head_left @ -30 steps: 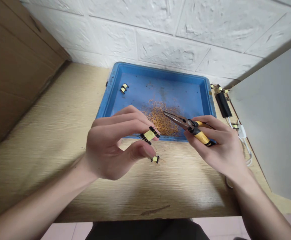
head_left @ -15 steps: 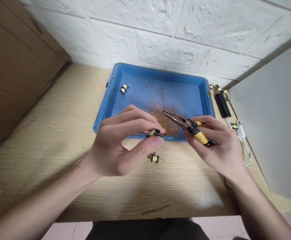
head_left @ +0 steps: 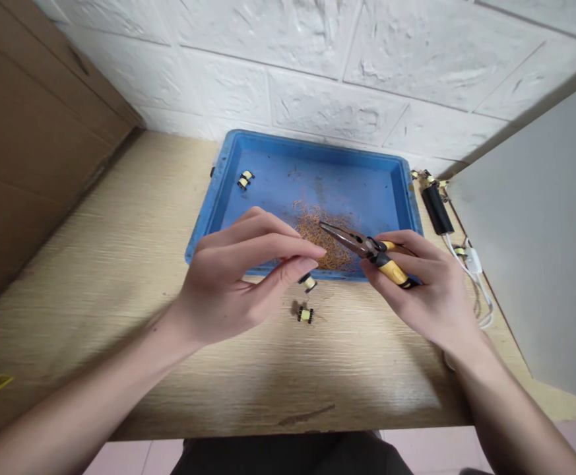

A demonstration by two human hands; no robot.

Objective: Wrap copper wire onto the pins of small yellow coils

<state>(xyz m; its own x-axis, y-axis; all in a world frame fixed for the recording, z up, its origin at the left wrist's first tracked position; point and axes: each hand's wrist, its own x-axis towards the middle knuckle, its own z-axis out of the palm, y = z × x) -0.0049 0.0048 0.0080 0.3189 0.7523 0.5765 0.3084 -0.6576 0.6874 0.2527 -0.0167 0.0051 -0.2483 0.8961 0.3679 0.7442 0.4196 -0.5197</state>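
My left hand (head_left: 248, 277) is closed in a pinch, thumb and index fingertips together. Just under the thumb tip hangs a small transformer (head_left: 309, 282), yellow-taped with black ends, tilted; the exact point of grip is hidden. A second transformer (head_left: 305, 315), with black pins and fine wire ends, lies on the table right below it. In my right hand (head_left: 423, 284) are long-nose pliers (head_left: 357, 244) with yellow and black handles. Their jaws look closed and point left, above a heap of copper-coloured wire clippings (head_left: 330, 231) in the blue tray (head_left: 203, 218).
Two more transformers (head_left: 245, 179) sit in the tray's left part. At the right, a black cylinder (head_left: 437, 210) with a white cable (head_left: 483, 290) lies beside a grey panel (head_left: 540, 218), with several transformers near it. A white brick wall (head_left: 317, 79) rises behind; brown cardboard (head_left: 40, 138) stands left.
The transformer has dropped from between my left thumb and index finger to below the thumb, and tilted. Those fingertips have come together. The pliers stay nearly in place.
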